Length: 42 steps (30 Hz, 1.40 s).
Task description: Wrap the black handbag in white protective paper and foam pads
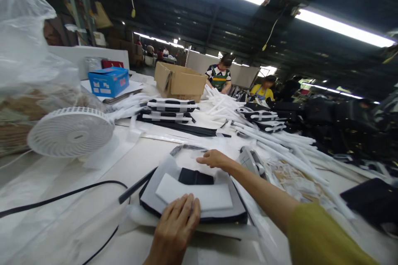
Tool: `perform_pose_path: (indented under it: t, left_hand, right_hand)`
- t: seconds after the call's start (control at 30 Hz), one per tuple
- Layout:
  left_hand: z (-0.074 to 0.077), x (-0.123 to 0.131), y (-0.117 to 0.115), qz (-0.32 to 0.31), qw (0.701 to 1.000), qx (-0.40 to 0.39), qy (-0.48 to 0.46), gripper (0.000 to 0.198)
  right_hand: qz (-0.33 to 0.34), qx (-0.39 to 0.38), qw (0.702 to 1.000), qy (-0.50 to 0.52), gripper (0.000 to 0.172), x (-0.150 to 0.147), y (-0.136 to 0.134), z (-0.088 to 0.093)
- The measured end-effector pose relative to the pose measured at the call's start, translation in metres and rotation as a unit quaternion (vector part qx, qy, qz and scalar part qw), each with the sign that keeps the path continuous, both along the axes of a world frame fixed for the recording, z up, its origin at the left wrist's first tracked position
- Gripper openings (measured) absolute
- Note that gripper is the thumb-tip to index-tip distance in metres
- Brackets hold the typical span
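Pressing hand: the left hand (178, 225) lies flat, fingers together and extended, on the near edge of the white foam sheet (195, 195); it grips nothing.
Reaching hand: the right hand (214, 158) stretches to the far edge of the stack, fingers nearly straight and close together, resting on thin clear wrapping; I cannot tell whether it pinches any.
Work piece: a dark flat bag (192, 211) lies on the white table (102, 165) directly before the person, the foam sheet on top, a black strap (137, 185) trailing off left.
Doing it well: I judge steady downward pressure near and a light touch far keeps the layers square and unwrinkled.
Surroundings: a white fan (71, 131) sits well to the left; white paper rolls (280, 140) lie to the right.
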State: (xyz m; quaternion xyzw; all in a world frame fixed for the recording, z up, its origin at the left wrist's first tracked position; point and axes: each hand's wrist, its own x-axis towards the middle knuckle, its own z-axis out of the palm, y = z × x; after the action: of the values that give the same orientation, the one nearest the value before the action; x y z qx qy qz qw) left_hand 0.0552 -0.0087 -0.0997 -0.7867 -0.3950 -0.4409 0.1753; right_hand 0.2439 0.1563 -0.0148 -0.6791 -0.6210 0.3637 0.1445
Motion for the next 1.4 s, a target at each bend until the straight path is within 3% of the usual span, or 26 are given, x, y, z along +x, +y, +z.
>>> perform_pose_path:
  t: [0.13, 0.3, 0.53, 0.77, 0.83, 0.93, 1.03, 1.13, 1.27, 1.4]
  left_hand:
    - [0.002, -0.007, -0.001, 0.001, 1.0, 0.002, -0.01, 0.041]
    - [0.007, -0.022, -0.007, 0.021, 0.999, 0.028, -0.008, 0.042]
    - [0.002, -0.015, -0.013, 0.031, 0.999, -0.004, 0.013, 0.039]
    - [0.001, -0.001, -0.008, 0.059, 0.995, -0.023, 0.073, 0.036]
    - [0.002, -0.002, -0.007, 0.057, 0.994, -0.03, 0.088, 0.037]
    - [0.004, -0.007, -0.01, 0.046, 0.99, -0.046, 0.127, 0.04]
    - [0.011, -0.01, -0.013, 0.022, 0.983, -0.079, 0.164, 0.04]
    - [0.026, -0.007, -0.012, 0.015, 0.975, -0.126, 0.184, 0.04]
    - [0.039, 0.001, -0.007, 0.025, 0.968, -0.171, 0.181, 0.012]
    - [0.027, 0.004, -0.007, 0.028, 0.992, -0.07, 0.105, 0.019]
  right_hand:
    - [-0.062, 0.021, 0.998, 0.009, 0.026, -0.022, 0.026, -0.039]
    - [-0.111, 0.021, 0.99, 0.078, 0.022, -0.015, 0.03, -0.055]
    - [-0.129, 0.034, 0.966, 0.222, 0.013, 0.022, 0.021, -0.036]
    - [-0.025, 0.071, 0.96, 0.269, 0.027, 0.035, -0.024, 0.001]
    - [0.027, 0.083, 0.968, 0.236, 0.023, 0.03, -0.048, 0.007]
    - [0.155, 0.151, 0.975, 0.055, 0.017, 0.02, -0.09, 0.011]
    - [0.254, 0.245, 0.928, -0.122, 0.024, 0.011, -0.127, 0.008]
    - [0.277, 0.301, 0.893, -0.188, 0.039, 0.005, -0.15, -0.004]
    - [0.258, 0.388, 0.858, -0.216, 0.04, 0.003, -0.167, -0.024]
    - [0.261, 0.45, 0.826, -0.217, 0.04, 0.004, -0.178, -0.034]
